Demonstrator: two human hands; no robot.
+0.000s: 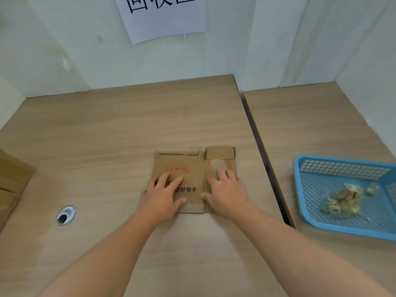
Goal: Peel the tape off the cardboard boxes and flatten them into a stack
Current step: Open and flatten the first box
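A small brown cardboard box (192,162) lies flattened on the wooden table (128,129), printed with black characters and a red stamp. My left hand (161,196) presses flat on its left panel with fingers spread. My right hand (227,189) presses flat on its right panel, where the top layer is torn. A blue plastic basket (300,189) at the right holds crumpled bits of peeled tape (342,199).
More brown cardboard (12,181) shows at the left edge. A round cable hole (66,215) sits in the table at the lower left. A dark gap (263,159) divides this table from the right one. White walls and a paper sign (162,16) stand behind.
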